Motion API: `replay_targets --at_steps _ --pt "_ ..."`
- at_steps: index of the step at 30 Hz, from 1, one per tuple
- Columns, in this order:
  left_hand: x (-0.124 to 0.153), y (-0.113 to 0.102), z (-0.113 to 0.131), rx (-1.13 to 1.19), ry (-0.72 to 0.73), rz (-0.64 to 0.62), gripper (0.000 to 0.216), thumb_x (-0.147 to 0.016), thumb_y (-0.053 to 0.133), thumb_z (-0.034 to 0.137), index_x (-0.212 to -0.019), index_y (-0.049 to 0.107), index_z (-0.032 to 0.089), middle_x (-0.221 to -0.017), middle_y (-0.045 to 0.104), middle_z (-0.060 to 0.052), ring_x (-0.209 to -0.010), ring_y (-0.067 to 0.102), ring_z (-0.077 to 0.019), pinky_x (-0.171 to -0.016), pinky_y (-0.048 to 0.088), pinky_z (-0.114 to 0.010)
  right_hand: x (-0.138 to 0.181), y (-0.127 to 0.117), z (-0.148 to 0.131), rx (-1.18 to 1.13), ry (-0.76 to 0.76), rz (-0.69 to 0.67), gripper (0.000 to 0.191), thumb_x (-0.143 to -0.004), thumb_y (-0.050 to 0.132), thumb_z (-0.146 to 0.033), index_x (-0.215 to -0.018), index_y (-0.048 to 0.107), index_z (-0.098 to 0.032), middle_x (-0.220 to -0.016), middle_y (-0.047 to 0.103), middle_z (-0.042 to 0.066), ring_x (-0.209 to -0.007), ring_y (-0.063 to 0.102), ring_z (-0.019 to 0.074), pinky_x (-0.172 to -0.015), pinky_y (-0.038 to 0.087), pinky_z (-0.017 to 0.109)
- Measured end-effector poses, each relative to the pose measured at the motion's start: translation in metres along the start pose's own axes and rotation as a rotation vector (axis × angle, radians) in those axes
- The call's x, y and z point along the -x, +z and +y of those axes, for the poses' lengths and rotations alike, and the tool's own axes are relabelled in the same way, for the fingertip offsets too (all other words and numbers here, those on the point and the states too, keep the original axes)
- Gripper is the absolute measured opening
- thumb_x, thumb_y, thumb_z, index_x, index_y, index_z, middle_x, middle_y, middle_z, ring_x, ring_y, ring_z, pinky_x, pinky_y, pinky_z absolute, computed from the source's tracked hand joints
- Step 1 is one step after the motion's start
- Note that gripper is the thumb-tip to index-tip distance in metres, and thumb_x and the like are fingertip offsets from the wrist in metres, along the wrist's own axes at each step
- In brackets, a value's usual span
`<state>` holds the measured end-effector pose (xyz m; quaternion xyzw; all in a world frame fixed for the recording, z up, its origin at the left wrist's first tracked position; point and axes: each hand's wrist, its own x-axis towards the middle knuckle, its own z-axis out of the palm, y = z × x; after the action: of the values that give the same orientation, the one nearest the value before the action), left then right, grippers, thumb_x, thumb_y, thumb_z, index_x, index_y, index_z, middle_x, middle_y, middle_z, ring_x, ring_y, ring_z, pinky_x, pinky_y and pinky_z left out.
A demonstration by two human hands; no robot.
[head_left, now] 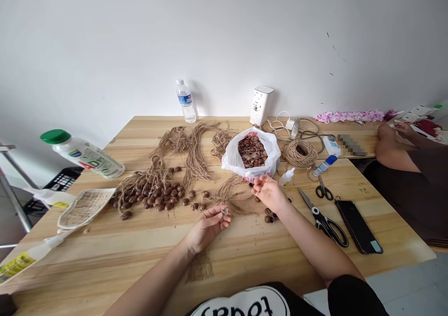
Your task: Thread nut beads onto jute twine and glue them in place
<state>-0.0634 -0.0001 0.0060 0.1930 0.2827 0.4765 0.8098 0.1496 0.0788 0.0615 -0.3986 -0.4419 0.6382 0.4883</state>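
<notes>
Low over the middle of the table, my left hand [209, 227] pinches a small light-brown piece [225, 211] between thumb and fingers; its exact kind is too small to make out. My right hand [269, 193] is raised just in front of a white plastic bag [233, 164] filled with brown nut shells [251, 150]. Its fingers are curled together, and whatever they hold is not visible. Between and behind my hands lies a loose bundle of twine strands [229, 190]. A few round brown nuts [269, 218] rest by my right wrist.
A heap of brown nuts on twine [154, 194] lies left, twine bundles [199, 152] behind. On the right are a twine ball [300, 153], large scissors [324, 222], small scissors [324, 191], a glue bottle [287, 177] and a phone [359, 225]. Another person's arm [397, 150] is far right.
</notes>
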Motion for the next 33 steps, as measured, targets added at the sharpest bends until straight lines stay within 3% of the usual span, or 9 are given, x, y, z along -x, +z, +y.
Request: replay_targets --at_steps 3,5,8,11,14,19,23,33 --pt "0.000 -0.001 0.000 -0.007 -0.011 0.003 0.022 -0.068 0.072 0.015 -0.090 0.069 0.012 -0.078 0.069 -0.008 -0.073 0.063 -0.0160 -0.070 0.048 -0.029 0.005 -0.008 -0.026 0.254 -0.134 0.064 0.006 -0.074 0.051 -0.022 -0.077 0.046 -0.019 -0.071 0.053 0.000 -0.058 0.048 0.0113 -0.061 0.044 0.028" --pt "-0.001 -0.001 0.001 -0.020 -0.015 0.009 0.022 -0.068 0.072 0.015 -0.090 0.069 0.012 -0.077 0.068 -0.008 -0.071 0.063 -0.0153 -0.070 0.048 -0.028 0.014 -0.014 -0.044 0.499 -0.231 0.026 0.011 -0.081 0.052 -0.029 -0.086 0.053 -0.019 -0.071 0.055 0.000 -0.063 0.051 0.0125 -0.062 0.043 0.026" --pt "-0.001 -0.001 0.000 -0.048 -0.027 0.002 0.022 -0.068 0.072 0.014 -0.090 0.069 0.011 -0.076 0.068 -0.007 -0.070 0.063 -0.0148 -0.069 0.049 -0.028 0.030 -0.024 -0.059 0.925 -0.258 -0.236 0.015 -0.083 0.055 -0.027 -0.095 0.059 -0.020 -0.079 0.058 0.001 -0.069 0.054 0.0136 -0.065 0.043 0.025" --pt "-0.001 -0.002 0.000 -0.064 -0.036 -0.001 0.023 -0.068 0.072 0.013 -0.091 0.069 0.011 -0.076 0.068 -0.007 -0.070 0.063 -0.0144 -0.069 0.049 -0.027 0.046 -0.031 -0.049 1.359 -0.197 -0.520 0.018 -0.073 0.067 -0.020 -0.091 0.064 -0.020 -0.089 0.059 0.003 -0.077 0.055 0.0159 -0.067 0.042 0.026" --pt "-0.001 -0.003 -0.001 -0.074 -0.045 0.008 0.024 -0.067 0.073 0.012 -0.091 0.069 0.011 -0.074 0.068 -0.007 -0.070 0.063 -0.0141 -0.069 0.050 -0.027 0.057 -0.033 -0.026 1.624 -0.155 -0.568 0.017 -0.067 0.074 -0.019 -0.081 0.065 -0.017 -0.091 0.057 0.006 -0.083 0.056 0.0193 -0.069 0.041 0.027" --pt "-0.001 0.000 0.000 -0.077 -0.045 0.026 0.027 -0.063 0.076 0.011 -0.090 0.070 0.011 -0.077 0.069 -0.008 -0.068 0.064 -0.0137 -0.068 0.050 -0.026 0.061 -0.033 -0.017 1.737 -0.158 -0.556 0.003 -0.077 0.064 -0.013 -0.076 0.064 -0.015 -0.087 0.058 0.006 -0.080 0.057 0.0180 -0.067 0.040 0.026" --pt "-0.001 0.002 0.001 -0.073 -0.048 0.023 0.026 -0.064 0.075 0.010 -0.090 0.070 0.010 -0.075 0.069 -0.008 -0.067 0.063 -0.0138 -0.068 0.050 -0.027 0.058 -0.038 -0.022 1.745 -0.157 -0.532 0.018 -0.073 0.065 -0.009 -0.090 0.063 -0.015 -0.095 0.059 0.008 -0.086 0.057 0.0205 -0.070 0.040 0.027" --pt "-0.001 0.001 0.000 -0.081 -0.049 0.020 0.025 -0.065 0.073 0.009 -0.090 0.070 0.011 -0.076 0.068 -0.008 -0.068 0.063 -0.0138 -0.068 0.049 -0.027 0.057 -0.048 -0.023 1.584 -0.217 -0.482 0.026 -0.072 0.054 -0.003 -0.091 0.061 -0.018 -0.091 0.061 0.005 -0.084 0.057 0.0187 -0.074 0.042 0.028"
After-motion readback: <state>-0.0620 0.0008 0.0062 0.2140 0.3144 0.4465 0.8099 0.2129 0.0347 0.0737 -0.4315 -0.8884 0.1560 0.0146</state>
